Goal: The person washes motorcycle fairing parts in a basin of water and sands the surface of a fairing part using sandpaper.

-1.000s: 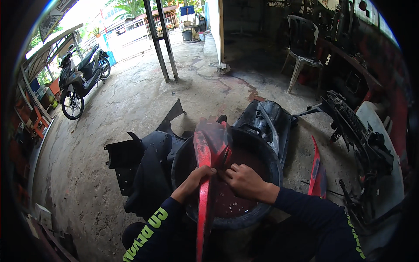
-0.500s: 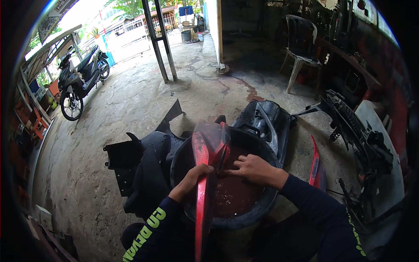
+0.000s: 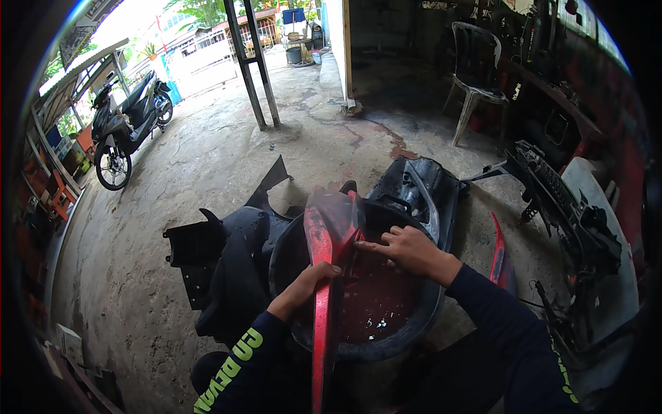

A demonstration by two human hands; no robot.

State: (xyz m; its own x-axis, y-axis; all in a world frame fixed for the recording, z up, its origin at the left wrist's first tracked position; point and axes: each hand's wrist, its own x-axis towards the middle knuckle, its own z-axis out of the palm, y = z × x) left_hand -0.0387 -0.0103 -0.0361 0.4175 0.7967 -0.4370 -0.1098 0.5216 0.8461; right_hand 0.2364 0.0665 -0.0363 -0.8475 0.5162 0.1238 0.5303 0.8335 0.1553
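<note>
A long red motorcycle body panel (image 3: 321,297), scuffed grey on its broad upper end, stands tilted over a black tub (image 3: 431,321) of murky reddish water (image 3: 386,293). My left hand (image 3: 303,290) is closed around the panel's narrow middle, thumb on top. My right hand (image 3: 414,255) reaches in over the water; its index finger is stretched against the panel's right edge and the other fingers are curled. Whatever may lie under that fingertip is too small to make out.
Black plastic body panels (image 3: 238,276) lie left of the tub, with a dark panel (image 3: 420,186) behind it. To the right are another red panel (image 3: 502,259) and a black frame part (image 3: 552,193). A plastic chair (image 3: 476,83) and parked scooter (image 3: 131,124) stand farther off.
My right hand has moved up and slightly right along the panel's edge, its index finger now straighter. The left hand and the panel stay almost in place.
</note>
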